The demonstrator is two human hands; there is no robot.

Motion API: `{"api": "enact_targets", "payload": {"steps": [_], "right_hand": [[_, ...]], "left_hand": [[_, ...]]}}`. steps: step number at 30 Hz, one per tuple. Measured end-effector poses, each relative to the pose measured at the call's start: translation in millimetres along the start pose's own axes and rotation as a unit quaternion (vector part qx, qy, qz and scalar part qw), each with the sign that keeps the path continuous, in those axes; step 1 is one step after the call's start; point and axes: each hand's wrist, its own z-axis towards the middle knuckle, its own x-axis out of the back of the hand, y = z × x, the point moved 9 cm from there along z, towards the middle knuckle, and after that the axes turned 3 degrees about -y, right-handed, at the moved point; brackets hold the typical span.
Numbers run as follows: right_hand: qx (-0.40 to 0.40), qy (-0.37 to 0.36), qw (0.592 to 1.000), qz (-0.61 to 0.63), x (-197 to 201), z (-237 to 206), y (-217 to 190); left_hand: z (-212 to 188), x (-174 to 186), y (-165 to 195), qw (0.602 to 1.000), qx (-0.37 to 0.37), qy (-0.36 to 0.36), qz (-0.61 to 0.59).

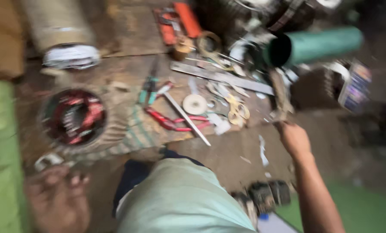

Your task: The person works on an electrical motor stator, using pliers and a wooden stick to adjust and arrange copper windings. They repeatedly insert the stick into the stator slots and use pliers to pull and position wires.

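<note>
A: right hand (293,139)?
B: closed round the lower end of a brownish tool (280,96); tool runs up from the fist toward the green tube (318,44); frame is motion-blurred, can't tell what kind of tool.
A: left hand (57,199)?
B: bottom left, low over the floor; fingers look loosely spread; nothing in it that I can see; heavily blurred.
A: what's nearest the left?
B: a small metal bit (47,161) just above it; beyond that a round motor stator (75,116) with red windings, lying open end up.
A: what's around the tool?
B: yellow scissors (237,110) just left of it; steel ruler (221,77) lying at a slant above those; white tape roll (195,104) further left; red pliers (171,122) and a thin metal rod (187,118) crossing them; teal-handled pliers (148,86) up left of that.
A: surface?
B: all on a worn wooden board (128,64) on the floor; paper scraps scattered about.
A: the person?
B: knee in pale green cloth (180,198) fills bottom centre, between the two hands; dark motor part (266,196) just right of it, beside the right forearm.
</note>
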Motion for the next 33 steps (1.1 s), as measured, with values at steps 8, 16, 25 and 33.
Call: {"api": "enact_targets", "payload": {"steps": [8, 16, 25, 33], "right_hand": [[0.274, 0.355, 0.878, 0.168, 184.6, -87.5, -150.8], [0.379, 0.21, 0.746, 0.506, 218.8, -145.5, -298.2], [0.329, 0.252, 0.802, 0.431, 231.9, -180.0, -376.6], [0.357, 0.292, 0.792, 0.399, 240.1, -169.2, -456.5]], "left_hand": [[12.8, -50.1, 22.5, 0.969, 0.02, -0.01, 0.245], [5.1, -65.3, 76.7, 0.854, -0.194, -0.062, 0.479], [14.2, -51.4, 86.6, 0.813, -0.241, -0.147, 0.51], [28.3, -63.7, 72.5, 0.777, -0.267, -0.272, 0.501]]}}
